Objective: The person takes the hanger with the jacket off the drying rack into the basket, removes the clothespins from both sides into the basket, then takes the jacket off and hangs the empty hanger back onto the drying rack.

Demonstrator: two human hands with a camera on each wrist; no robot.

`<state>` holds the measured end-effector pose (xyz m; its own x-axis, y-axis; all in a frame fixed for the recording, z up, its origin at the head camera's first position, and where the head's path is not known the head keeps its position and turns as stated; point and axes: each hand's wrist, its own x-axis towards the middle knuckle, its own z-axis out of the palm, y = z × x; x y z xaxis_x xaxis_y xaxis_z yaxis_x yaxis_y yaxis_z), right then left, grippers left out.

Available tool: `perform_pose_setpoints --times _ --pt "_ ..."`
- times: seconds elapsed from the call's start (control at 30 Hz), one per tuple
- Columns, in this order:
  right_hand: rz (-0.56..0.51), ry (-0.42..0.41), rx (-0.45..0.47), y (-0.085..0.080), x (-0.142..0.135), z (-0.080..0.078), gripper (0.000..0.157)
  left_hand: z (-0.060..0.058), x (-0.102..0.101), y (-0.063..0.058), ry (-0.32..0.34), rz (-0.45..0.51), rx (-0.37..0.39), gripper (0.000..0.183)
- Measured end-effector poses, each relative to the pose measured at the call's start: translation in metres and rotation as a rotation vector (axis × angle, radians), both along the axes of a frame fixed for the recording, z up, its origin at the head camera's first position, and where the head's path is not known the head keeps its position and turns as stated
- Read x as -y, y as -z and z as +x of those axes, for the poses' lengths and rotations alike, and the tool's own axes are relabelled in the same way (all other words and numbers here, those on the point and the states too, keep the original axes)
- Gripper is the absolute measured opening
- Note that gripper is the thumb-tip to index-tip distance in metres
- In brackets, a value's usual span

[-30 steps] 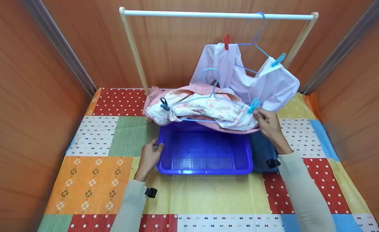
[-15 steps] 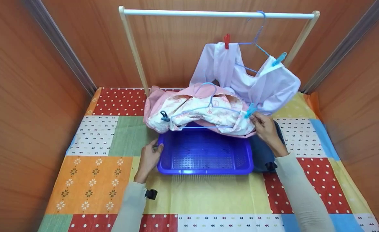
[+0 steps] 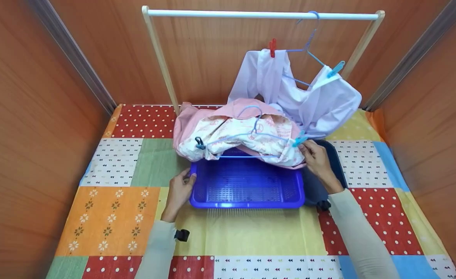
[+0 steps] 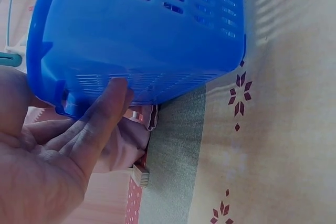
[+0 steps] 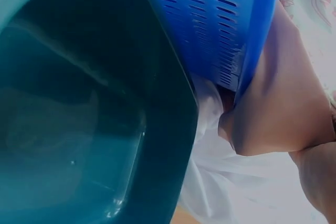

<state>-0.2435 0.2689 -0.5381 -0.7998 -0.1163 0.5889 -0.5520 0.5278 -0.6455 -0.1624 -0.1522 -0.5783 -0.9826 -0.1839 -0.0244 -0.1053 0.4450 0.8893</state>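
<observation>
A purple-blue plastic basket (image 3: 247,204) stands on the patterned cloth. My left hand (image 3: 179,192) grips its left rim, thumb over the edge and fingers along the outside wall (image 4: 131,30). Over the back of the basket lies a pink garment (image 3: 191,120) with a white printed lining. A blue hanger (image 3: 237,157) rests on that lining, held by a dark clothespin (image 3: 200,143) at the left and a light blue clothespin (image 3: 300,139) at the right. At the garment's right corner my right hand (image 3: 317,161) pinches the fabric, just below the blue clothespin.
Behind, a rack with a white rail (image 3: 228,14) bears a white garment (image 3: 274,73) on another hanger, with a red clothespin (image 3: 272,48) and a blue one. A dark teal basin (image 5: 168,129) sits right of the basket. Wooden panels (image 3: 26,155) enclose the sides and back.
My right hand has moved down and slightly left with the garment's right corner, and the hanger and its clothespins have sunk lower. My left hand stays on the basket rim.
</observation>
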Motion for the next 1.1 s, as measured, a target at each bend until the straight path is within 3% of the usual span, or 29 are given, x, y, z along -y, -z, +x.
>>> perform_pose_setpoints --times 0.1,0.23,0.33,0.43,0.57,0.7,0.9,1.1 --pt "0.006 0.001 0.034 0.009 -0.004 -0.004 0.008 0.001 0.001 -0.001 -0.028 -0.021 0.01 0.043" --pt "0.005 -0.022 0.055 0.012 -0.007 -0.004 0.008 0.001 0.005 -0.005 -0.127 -0.053 -0.03 0.039" --pt "0.016 -0.033 0.054 0.012 -0.007 -0.004 0.008 -0.001 0.01 -0.01 -0.2 -0.049 -0.124 0.034" --pt "0.032 -0.039 0.053 0.014 -0.008 -0.004 0.006 -0.004 0.014 -0.018 -0.213 -0.032 -0.249 0.031" --pt "0.047 -0.047 0.062 0.016 -0.009 -0.002 0.005 -0.008 0.017 -0.03 -0.142 -0.044 -0.391 0.032" --pt "0.055 -0.043 0.089 0.017 -0.009 -0.001 0.006 -0.017 0.013 -0.039 -0.041 -0.135 -0.464 0.037" --pt "0.053 -0.03 0.098 0.019 -0.011 0.001 0.007 -0.034 0.005 -0.041 0.074 -0.288 -0.541 0.039" --pt "0.064 -0.032 0.065 0.021 -0.011 0.0 0.007 -0.039 0.003 -0.041 0.116 -0.364 -0.637 0.033"
